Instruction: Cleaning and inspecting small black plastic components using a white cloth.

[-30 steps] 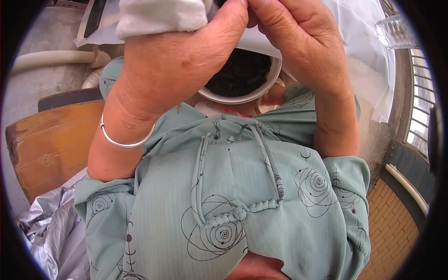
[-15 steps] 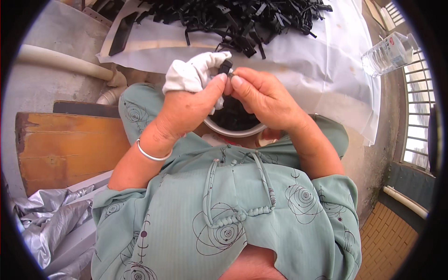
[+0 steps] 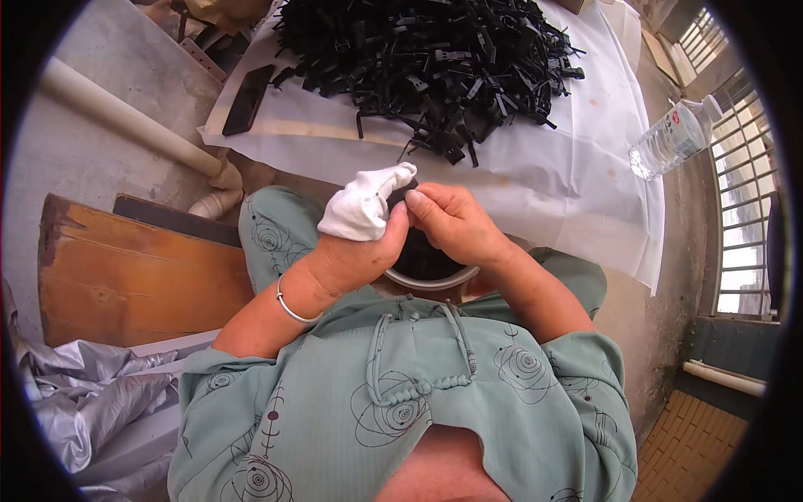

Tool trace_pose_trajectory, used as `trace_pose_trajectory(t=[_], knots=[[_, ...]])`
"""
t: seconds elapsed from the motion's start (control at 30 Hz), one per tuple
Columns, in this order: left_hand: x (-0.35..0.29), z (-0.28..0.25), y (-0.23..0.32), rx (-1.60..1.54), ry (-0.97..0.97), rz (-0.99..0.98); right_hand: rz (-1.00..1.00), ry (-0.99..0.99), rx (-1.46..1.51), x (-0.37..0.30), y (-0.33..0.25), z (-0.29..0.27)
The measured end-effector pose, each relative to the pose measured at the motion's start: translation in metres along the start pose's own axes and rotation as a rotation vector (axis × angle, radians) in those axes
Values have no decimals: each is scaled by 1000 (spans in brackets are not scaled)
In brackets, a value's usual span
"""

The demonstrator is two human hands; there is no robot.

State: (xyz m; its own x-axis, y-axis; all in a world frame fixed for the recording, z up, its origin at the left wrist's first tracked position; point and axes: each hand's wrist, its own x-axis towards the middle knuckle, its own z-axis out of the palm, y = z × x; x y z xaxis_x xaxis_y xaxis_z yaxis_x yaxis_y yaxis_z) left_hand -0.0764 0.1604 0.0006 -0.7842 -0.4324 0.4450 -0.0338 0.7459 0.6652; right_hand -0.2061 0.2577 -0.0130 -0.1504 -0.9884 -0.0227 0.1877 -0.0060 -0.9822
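A white cloth glove (image 3: 358, 209) covers the fingers of my left hand (image 3: 355, 255), leaving its thumb bare. Those fingers are closed on a small black plastic piece (image 3: 399, 195), which is largely hidden. My right hand (image 3: 458, 224) meets the left, its thumb and forefinger pinched at the piece's near right edge. Under both hands is a round container with a pale rim (image 3: 431, 284), with dark contents. Just beyond, a large heap of black plastic pieces with thin strips (image 3: 427, 75) lies on a white sheet (image 3: 577, 184).
A dark phone (image 3: 248, 100) lies at the sheet's left corner. On the right is a clear plastic bottle (image 3: 669, 140). To my left are a wooden board (image 3: 142, 280), a pale pipe (image 3: 125, 113) and crumpled silver sheeting (image 3: 79, 393). A barred window (image 3: 744, 201) is at far right.
The view has shifted, so the heap and hands appear lower. My hands stay together, and the black piece is now more covered by my fingers.
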Motion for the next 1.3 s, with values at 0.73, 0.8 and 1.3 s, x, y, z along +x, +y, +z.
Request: trace_pose_trajectory(t=[0.73, 0.8, 1.3], knots=[[12, 1, 8, -718, -224, -439, -227, 175, -486, -7, -14, -19], [11, 4, 10, -623, -209, -368, -221, 81, -473, -11, -11, -19], [-37, 50, -92, 7, -689, -126, -248, 466, -459, -15, -34, -71]])
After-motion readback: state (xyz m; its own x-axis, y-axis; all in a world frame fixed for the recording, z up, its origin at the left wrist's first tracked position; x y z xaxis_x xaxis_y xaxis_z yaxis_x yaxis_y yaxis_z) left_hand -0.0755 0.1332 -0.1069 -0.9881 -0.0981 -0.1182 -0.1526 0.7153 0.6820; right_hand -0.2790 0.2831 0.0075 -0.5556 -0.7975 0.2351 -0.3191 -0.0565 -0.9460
